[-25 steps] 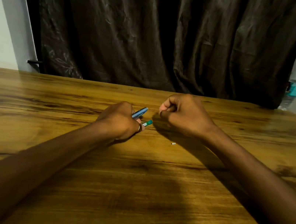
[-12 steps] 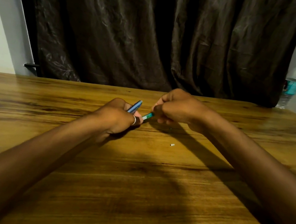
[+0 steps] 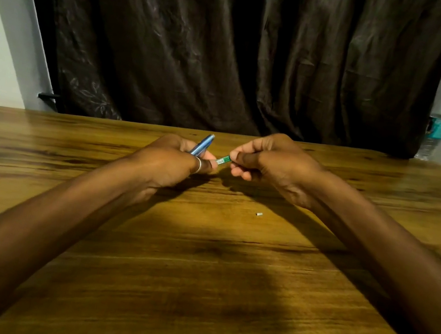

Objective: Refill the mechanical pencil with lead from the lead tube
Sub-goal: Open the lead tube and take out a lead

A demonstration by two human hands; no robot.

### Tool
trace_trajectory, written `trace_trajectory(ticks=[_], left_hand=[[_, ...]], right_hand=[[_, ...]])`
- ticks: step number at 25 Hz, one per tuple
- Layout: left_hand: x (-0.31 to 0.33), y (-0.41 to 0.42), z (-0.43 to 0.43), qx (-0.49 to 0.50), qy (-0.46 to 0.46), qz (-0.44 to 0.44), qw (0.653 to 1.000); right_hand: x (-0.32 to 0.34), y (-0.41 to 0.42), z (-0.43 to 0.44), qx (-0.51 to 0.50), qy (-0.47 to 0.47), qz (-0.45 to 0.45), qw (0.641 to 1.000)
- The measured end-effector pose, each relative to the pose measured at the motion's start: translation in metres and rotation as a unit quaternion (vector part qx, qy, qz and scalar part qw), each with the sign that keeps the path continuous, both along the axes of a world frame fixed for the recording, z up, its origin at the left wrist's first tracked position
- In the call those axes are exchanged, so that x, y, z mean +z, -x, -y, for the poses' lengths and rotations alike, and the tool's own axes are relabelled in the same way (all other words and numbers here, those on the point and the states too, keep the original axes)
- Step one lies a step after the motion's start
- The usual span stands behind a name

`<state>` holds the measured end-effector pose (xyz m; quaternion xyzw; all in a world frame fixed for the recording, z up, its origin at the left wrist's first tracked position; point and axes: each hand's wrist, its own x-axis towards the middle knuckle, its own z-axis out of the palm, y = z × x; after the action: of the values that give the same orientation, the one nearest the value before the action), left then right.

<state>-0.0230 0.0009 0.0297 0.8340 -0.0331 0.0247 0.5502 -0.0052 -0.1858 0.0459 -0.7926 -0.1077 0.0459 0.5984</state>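
My left hand [image 3: 168, 161] is closed around a blue mechanical pencil [image 3: 202, 144], whose end sticks up and away past the fingers. A small green lead tube [image 3: 222, 161] spans the gap between both hands. Its left end is pinched in my left fingertips, beside a silver ring. My right hand [image 3: 274, 164] pinches the tube's right end with thumb and forefinger, the other fingers curled. Both hands hover just above the wooden table [image 3: 196, 278]. I cannot tell whether the tube is open or capped.
A tiny pale cylindrical piece [image 3: 259, 214] lies on the table below my right hand. A plastic water bottle [image 3: 440, 123] stands at the far right corner. A dark curtain [image 3: 231, 53] hangs behind the table's far edge.
My right hand has moved in from a closed fist beside the tube and taken hold of the tube's right end. Both hands have risen slightly and shifted away from me.
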Motion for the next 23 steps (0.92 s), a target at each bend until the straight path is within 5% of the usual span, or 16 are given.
trace_trajectory(ticks=[18,23], left_hand=[[0.004,-0.005,-0.005,0.027,-0.036,-0.014,0.999],[0.006,-0.006,-0.013,0.051,-0.005,-0.013,0.999]], right_hand=[[0.000,-0.010,0.006,-0.012,-0.025,0.017,0.999],[-0.001,-0.014,0.019,0.003,0.085,0.080,0.993]])
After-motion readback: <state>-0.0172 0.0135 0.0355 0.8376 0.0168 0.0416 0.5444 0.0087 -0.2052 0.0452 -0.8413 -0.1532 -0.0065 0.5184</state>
